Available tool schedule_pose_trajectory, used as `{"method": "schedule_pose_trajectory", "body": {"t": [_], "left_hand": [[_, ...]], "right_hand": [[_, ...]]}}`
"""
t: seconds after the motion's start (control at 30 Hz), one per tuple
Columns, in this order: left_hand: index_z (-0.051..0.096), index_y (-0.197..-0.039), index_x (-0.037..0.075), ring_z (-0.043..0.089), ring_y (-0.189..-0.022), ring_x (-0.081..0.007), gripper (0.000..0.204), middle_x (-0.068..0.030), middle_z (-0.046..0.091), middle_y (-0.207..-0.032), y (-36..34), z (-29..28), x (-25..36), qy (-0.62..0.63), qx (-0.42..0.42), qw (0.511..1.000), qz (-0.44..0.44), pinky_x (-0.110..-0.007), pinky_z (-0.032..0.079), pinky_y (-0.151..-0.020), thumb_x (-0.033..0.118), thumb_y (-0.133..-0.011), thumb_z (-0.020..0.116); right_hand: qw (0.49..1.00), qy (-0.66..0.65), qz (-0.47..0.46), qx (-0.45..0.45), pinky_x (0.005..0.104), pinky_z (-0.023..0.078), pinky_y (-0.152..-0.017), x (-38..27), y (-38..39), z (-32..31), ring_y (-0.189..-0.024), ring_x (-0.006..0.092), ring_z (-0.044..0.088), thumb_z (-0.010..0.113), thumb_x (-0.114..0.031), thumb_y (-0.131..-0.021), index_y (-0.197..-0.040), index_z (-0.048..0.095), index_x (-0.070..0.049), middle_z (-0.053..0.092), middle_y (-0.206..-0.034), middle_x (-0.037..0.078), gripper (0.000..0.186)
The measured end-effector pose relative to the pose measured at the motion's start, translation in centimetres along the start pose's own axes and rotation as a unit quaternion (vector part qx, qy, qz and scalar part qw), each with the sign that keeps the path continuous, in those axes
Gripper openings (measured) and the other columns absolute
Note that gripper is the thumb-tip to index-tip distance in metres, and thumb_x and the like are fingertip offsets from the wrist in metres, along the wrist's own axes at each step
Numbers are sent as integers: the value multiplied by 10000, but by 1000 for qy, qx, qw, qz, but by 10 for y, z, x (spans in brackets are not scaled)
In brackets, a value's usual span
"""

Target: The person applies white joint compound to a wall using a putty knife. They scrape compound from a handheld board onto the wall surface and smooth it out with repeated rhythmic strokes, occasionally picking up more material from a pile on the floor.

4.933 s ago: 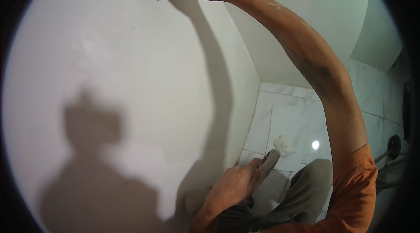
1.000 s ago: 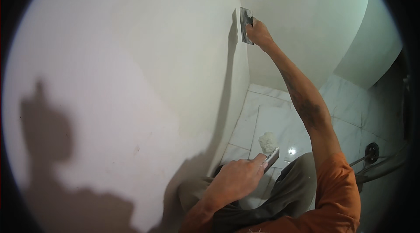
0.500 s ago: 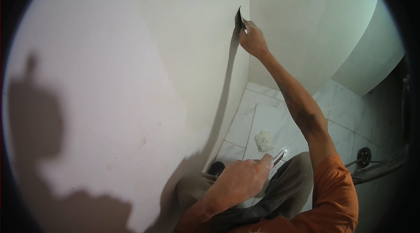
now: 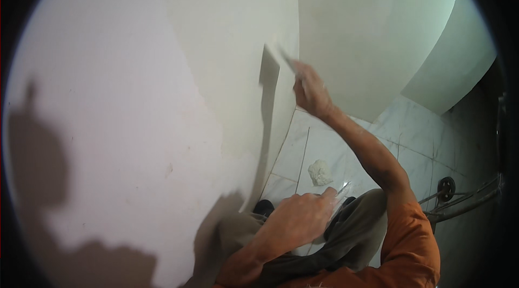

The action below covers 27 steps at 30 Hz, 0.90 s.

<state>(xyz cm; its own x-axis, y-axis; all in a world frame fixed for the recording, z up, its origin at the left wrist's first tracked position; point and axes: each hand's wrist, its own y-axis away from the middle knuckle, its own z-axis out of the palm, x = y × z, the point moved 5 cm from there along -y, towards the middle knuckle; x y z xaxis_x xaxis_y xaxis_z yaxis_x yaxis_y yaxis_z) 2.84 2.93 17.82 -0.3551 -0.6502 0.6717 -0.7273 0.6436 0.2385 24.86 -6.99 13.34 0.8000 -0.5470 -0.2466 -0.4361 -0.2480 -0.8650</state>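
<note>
My right hand (image 4: 311,91) grips a scraper (image 4: 288,61) against the wall (image 4: 216,45); my left hand (image 4: 300,218) clasps another blade (image 4: 341,188). Tilting the scraper could gouge the wall.

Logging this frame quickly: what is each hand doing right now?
Left hand: closed on a flat metal putty knife, low above the lap.
Right hand: closed on a thin metal scraper blade, raised at the white plastered wall.

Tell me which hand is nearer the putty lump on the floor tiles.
Left. The left hand sits just below the putty lump; the right hand is raised high against the wall.
</note>
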Motion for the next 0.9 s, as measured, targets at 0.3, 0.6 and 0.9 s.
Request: {"method": "schedule_pose_trajectory", "body": {"t": [0.3,0.6,0.9], "left_hand": [[542,-1091,50,642,-749,-452,214,-244,656,-757,5,8,-4,-12,-25,998,-50,-551,492,-692,227,-997,467],[539,-1103,46,639,-757,-461,232,-245,658,-763,21,1,-4,18,-29,997,-64,-553,491,-701,240,-1009,454],[545,-1065,44,633,-730,-457,249,-247,648,-742,31,11,-14,-5,-4,999,-32,-544,493,-679,265,-1022,440]], "right_hand": [[936,37,348,36,478,489,-888,141,-101,-4,-977,473,627,453,-131,-894,-1147,567,114,650,-1009,329,370],[957,-6,288,42,424,489,-944,76,-90,20,-1067,396,625,485,-84,-879,-1268,564,73,620,-1166,286,427],[999,32,13,38,458,471,-982,-30,-9,44,-1149,401,546,567,85,-766,-1335,500,48,553,-1291,216,574]]}}
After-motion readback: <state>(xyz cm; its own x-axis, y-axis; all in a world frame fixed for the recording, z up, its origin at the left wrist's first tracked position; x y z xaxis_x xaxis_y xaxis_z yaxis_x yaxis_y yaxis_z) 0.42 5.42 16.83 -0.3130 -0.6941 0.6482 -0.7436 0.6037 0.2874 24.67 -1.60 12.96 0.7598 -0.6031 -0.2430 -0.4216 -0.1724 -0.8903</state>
